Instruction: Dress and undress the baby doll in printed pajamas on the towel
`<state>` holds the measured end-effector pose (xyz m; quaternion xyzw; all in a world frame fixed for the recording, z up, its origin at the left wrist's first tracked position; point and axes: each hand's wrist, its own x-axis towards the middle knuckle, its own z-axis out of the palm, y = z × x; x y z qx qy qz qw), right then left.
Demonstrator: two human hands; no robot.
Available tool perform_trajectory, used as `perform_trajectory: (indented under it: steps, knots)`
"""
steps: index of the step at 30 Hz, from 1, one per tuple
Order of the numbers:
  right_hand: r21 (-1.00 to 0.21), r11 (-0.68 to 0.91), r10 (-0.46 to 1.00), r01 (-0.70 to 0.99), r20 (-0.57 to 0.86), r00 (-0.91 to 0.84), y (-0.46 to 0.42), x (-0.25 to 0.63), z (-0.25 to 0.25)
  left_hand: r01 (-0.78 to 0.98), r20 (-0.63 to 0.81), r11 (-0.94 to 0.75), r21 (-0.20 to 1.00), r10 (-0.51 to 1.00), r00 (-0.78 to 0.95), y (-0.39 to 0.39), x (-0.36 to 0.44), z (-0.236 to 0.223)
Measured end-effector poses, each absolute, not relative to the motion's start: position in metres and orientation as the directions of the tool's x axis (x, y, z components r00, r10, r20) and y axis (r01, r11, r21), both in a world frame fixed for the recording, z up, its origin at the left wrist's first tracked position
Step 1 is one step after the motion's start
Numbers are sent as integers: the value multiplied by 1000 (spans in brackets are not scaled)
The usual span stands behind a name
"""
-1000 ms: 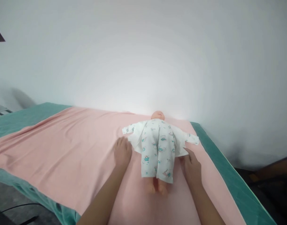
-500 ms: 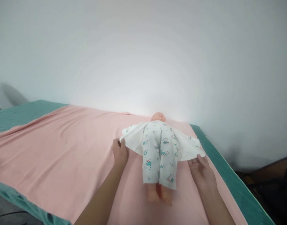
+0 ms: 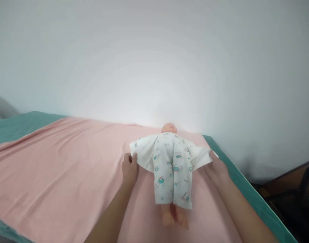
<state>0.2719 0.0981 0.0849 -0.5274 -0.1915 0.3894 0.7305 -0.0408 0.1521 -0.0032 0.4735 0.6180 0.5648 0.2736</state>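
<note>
A baby doll (image 3: 168,128) lies on its back on the pink sheet (image 3: 75,175), its head at the wall and its bare feet toward me. White trousers (image 3: 160,168) with green and pink prints cover its body and legs. A white baby shirt (image 3: 145,152) spreads out to both sides from beneath the trousers. At the left, my left hand (image 3: 129,167) is closed with thumb and finger on the lower edge of the shirt. My right hand (image 3: 217,168) pinches the shirt's right-hand outer edge; some of its fingers are hidden under the cloth.
A green cover (image 3: 35,121) shows beneath the pink sheet along the left and right sides. The pale wall (image 3: 154,60) rises right behind the doll's head. Dark furniture (image 3: 290,192) stands beyond the bed's right edge, partly out of view.
My right hand has moved slightly up with the shirt's right edge, and its thumb now lies on top of the cloth. My left hand stays on the left side. The view has shifted slightly.
</note>
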Motion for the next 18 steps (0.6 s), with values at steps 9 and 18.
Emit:
perform_trajectory:
  steps: [9, 18]
  knots:
    - [-378, 383, 897, 843, 370, -242, 87, 231, 98, 342, 205, -83, 936, 918, -338, 148, -41, -4]
    - [-675, 396, 891, 623, 447, -82, 57, 229, 80, 408, 218, -81, 909, 928, -301, 148, -39, -1]
